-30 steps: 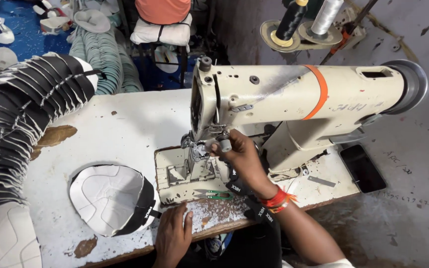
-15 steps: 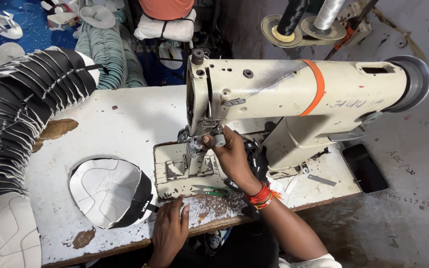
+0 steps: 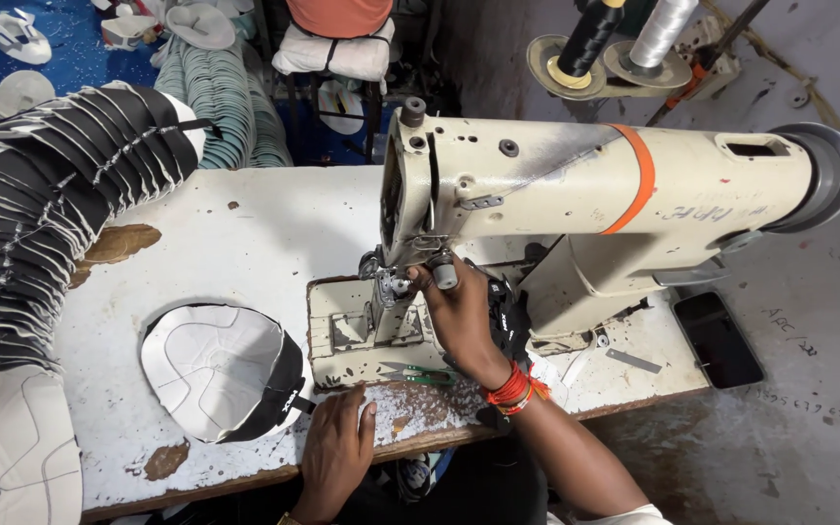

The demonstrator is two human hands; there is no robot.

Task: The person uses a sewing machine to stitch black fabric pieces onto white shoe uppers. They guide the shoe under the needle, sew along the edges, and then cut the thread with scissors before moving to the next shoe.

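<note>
over on the far left of the desk [image 3: 274, 219] there's a big fanned stack of black and white shoe upper pieces [image 3: 46, 224], piled up and spilling toward the front edge. next to it, lying flat on the worn white top, is a single shoe upper [image 3: 221, 369], white lining facing up with a black edge on its right side. the left hand [image 3: 337, 449] rests palm down on the chipped front edge of the desk, fingers loosely spread, just beside that upper but not gripping anything. a small pair of green-handled thread snips [image 3: 415, 372] lies just beyond it on the machine base. moving right, the cream sewing machine [image 3: 576, 190] with an orange band around its arm sits across the middle. the right hand [image 3: 459, 311], red thread bangles on the wrist, is up at the needle area [image 3: 396, 284] under the machine head, fingertips pinched together around something tiny there, too small to make out. further right a dark phone [image 3: 717, 338] lies flat near the desk's edge, and up at the back two thread cones [image 3: 624, 34], one black and one white, stand on their holder.
</note>
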